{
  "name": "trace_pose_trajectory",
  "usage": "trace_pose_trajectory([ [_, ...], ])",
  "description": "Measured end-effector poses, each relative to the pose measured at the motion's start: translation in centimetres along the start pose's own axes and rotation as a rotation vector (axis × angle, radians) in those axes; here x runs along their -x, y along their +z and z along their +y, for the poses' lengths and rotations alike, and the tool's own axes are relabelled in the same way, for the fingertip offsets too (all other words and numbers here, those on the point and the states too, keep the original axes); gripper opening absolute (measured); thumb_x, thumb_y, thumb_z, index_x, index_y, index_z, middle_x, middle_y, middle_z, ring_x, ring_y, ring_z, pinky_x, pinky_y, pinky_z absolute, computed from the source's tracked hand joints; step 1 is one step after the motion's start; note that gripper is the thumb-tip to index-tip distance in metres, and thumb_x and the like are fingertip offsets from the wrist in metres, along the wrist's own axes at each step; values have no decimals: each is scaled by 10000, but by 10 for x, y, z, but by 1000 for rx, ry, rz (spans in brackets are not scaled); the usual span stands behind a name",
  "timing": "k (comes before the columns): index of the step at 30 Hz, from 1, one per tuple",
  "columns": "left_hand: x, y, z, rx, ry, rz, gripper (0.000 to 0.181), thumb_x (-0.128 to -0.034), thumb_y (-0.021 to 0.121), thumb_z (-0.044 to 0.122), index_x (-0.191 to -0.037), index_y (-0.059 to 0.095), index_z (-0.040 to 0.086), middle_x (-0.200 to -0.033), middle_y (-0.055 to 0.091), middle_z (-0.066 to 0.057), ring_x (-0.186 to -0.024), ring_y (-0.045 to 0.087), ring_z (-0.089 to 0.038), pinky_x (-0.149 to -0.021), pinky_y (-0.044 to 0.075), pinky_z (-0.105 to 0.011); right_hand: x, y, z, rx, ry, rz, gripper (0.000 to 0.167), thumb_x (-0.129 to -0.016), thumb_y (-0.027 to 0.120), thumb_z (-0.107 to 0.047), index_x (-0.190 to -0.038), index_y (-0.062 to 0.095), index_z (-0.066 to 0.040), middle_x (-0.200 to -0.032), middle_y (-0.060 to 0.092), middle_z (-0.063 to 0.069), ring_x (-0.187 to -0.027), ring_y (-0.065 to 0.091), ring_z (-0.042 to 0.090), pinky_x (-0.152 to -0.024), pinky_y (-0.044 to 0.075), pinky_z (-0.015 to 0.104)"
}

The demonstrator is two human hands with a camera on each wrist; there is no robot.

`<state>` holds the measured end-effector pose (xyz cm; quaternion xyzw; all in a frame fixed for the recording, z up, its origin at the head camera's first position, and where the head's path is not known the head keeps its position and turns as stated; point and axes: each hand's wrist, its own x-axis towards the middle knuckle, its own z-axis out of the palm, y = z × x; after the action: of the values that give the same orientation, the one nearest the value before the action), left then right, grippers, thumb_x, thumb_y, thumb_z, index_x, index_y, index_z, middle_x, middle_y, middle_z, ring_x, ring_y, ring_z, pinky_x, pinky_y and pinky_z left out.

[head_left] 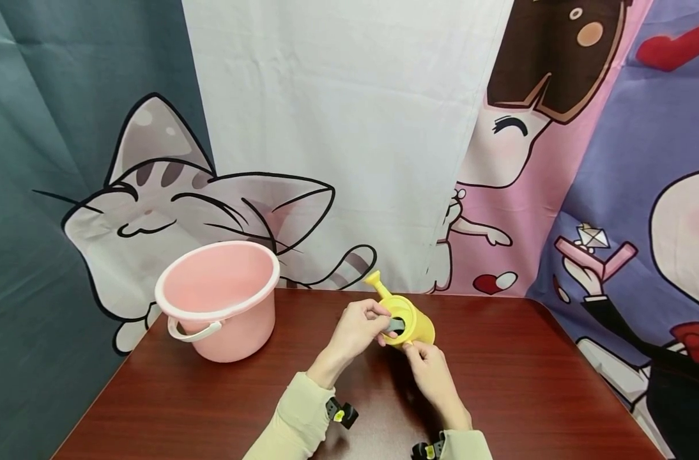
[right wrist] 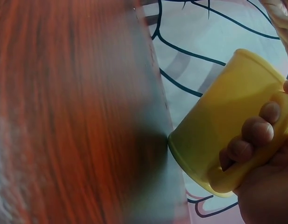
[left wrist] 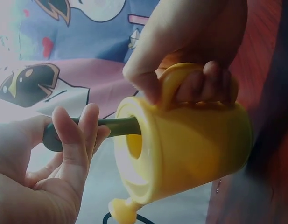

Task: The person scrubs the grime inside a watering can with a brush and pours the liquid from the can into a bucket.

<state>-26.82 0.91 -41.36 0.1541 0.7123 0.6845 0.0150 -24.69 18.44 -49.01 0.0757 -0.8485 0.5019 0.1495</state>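
Note:
A yellow watering can point(head_left: 423, 327) is tilted above the brown table, its opening facing the left hand and its spout point(head_left: 378, 283) pointing up and back. The right hand point(head_left: 436, 377) grips its handle; in the right wrist view the fingers point(right wrist: 258, 130) curl through the handle point(right wrist: 246, 164). The left hand point(head_left: 354, 332) pinches a dark green object with a rounded end point(left wrist: 52, 137) and a narrower stem point(left wrist: 120, 126). In the left wrist view that stem reaches into the can's opening; its far end is hidden inside.
A pink bucket point(head_left: 234, 332) with a white rim and handle stands on the table point(head_left: 516, 383) at the left, near the back edge. Behind the table hang printed cloths point(head_left: 349, 128) with cartoon figures.

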Motion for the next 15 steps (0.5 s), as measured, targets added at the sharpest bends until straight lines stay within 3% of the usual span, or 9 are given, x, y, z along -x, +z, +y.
trace_pose_trajectory([
  [10,-4,6,-11,-2,-17,16,180,-836,638,9,-998,648,-70,-755,700,-143,-496,595,-143,-556,514,-275,0,3,-2,16,-28,1,416,-927,586,-86,-558,407,-153,-558,300,-114,-525,316,64,-500,278,237],
  [15,-5,10,-15,-3,-21,17,180,-860,637,19,-1019,649,-62,-782,704,-171,-515,614,-203,-556,516,-289,1,0,-3,26,-34,-2,414,-924,586,-88,-558,404,-153,-549,296,-119,-516,310,63,-491,274,233],
])
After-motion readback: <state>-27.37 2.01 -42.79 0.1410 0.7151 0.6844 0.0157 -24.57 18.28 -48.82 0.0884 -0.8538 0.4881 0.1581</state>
